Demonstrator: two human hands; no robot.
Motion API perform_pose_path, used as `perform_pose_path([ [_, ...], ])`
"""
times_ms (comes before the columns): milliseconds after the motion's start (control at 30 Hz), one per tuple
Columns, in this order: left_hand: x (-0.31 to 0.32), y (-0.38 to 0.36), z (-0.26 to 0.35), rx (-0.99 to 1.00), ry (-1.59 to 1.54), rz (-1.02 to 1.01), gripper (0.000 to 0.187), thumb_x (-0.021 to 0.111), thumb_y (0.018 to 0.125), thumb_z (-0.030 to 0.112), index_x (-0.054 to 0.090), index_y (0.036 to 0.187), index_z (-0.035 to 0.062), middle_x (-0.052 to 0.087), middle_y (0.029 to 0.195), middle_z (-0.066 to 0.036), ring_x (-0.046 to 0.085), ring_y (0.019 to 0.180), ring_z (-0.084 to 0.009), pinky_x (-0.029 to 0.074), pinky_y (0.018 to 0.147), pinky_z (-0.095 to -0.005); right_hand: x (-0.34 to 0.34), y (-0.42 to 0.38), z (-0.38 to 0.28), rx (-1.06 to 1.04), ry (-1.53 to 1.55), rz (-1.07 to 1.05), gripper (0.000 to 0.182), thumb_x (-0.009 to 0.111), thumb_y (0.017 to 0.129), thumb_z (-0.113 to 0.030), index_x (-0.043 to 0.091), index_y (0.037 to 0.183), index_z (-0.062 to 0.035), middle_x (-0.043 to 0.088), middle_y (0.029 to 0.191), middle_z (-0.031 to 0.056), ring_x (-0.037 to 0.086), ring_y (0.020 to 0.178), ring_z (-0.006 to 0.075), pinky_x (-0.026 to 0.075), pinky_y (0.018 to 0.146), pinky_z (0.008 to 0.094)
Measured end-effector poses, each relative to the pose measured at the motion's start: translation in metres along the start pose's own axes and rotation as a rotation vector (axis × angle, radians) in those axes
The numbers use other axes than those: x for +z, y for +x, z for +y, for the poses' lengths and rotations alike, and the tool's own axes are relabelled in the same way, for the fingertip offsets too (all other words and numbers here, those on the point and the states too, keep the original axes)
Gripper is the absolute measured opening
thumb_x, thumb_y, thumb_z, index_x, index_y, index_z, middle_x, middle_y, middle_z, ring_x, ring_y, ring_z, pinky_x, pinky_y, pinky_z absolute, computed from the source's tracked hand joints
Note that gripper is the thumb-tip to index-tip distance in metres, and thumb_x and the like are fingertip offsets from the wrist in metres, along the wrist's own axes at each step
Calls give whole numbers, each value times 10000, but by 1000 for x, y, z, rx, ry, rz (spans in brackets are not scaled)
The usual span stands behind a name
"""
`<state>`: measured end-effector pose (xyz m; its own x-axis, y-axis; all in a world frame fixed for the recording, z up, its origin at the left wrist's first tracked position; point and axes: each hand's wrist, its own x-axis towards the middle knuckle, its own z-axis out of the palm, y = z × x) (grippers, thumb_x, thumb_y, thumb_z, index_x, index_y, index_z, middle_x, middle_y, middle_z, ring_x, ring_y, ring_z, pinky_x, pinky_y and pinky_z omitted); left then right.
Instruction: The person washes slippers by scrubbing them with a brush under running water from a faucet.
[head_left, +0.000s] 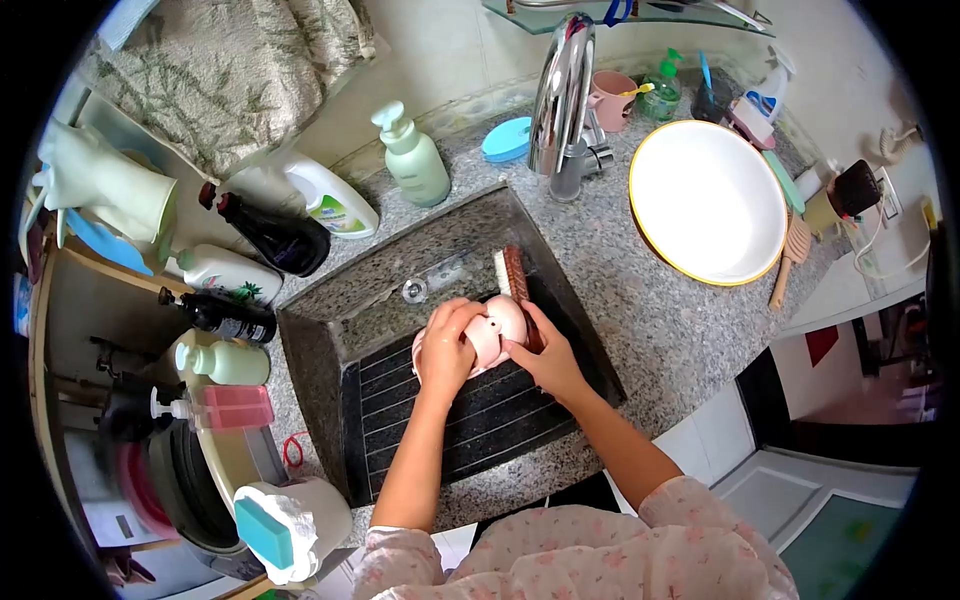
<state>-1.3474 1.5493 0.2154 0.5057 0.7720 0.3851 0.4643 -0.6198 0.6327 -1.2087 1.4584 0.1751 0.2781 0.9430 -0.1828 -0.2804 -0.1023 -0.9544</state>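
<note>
Over the stone sink (330, 335), both hands are on a smooth, rounded pale pink slipper (487, 342). My left hand (448, 345) wraps over its left side, fingers curled and closed on it. At its right side my right hand (545, 355) grips with the thumb on top and the fingers around the far edge. My hands hide much of the slipper's shape. A scrubbing brush (512, 272) with a brown back and white bristles lies just beyond, close to my right fingertips. Under the hands is a black ribbed board (400, 425) in the sink.
A chrome faucet (560, 110) rises behind the sink. To the right stands a white basin (708, 200) with a yellow rim. A green pump bottle (412, 160), a white detergent bottle (335, 200) and several other bottles line the back and left. A blue soap dish (507, 140) sits near the faucet.
</note>
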Motion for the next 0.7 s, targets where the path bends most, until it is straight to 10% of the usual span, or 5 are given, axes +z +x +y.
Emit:
perform_pose_path([
  [133, -11, -13, 1, -35, 195, 8, 434, 563, 699, -42, 638, 1088, 137, 551, 1032, -93, 523, 839, -242, 449, 785, -324, 3, 2, -1, -189, -127, 104, 681, 690, 785, -163, 361, 1370, -46, 542, 1221, 130, 562, 1021, 172, 457, 852, 293],
  [267, -7, -32, 9, -1015, -885, 357, 150, 595, 842, 164, 550, 911, 38, 550, 903, -54, 544, 752, -121, 469, 686, -252, 13, -2, -17, -367, -380, 227, 643, 688, 759, -154, 424, 1343, -103, 640, 955, 63, 571, 662, 109, 469, 602, 275],
  [333, -7, -35, 10, -1060, -923, 228, 232, 591, 865, 262, 549, 899, 37, 573, 810, -43, 559, 711, -119, 465, 642, -244, 15, -5, -22, -458, -606, 242, 626, 695, 751, -108, 437, 1318, -47, 621, 1074, 130, 617, 923, 192, 480, 809, 285],
  [467, -13, -36, 20, -1046, -797, 154, 287, 604, 861, 353, 594, 892, 68, 606, 808, -19, 578, 722, -108, 457, 635, -242, 14, -7, -20, -559, -786, 344, 595, 703, 726, -125, 492, 1281, -94, 598, 853, 100, 603, 702, 242, 494, 619, 311],
  [700, -14, -3, 37, -1064, -1508, 70, 267, 590, 891, 234, 554, 1094, 65, 638, 881, -25, 628, 797, -124, 524, 623, -230, 18, -13, -18, -675, -898, 187, 559, 680, 765, -178, 493, 1292, -169, 515, 735, 60, 548, 564, 242, 460, 507, 331],
])
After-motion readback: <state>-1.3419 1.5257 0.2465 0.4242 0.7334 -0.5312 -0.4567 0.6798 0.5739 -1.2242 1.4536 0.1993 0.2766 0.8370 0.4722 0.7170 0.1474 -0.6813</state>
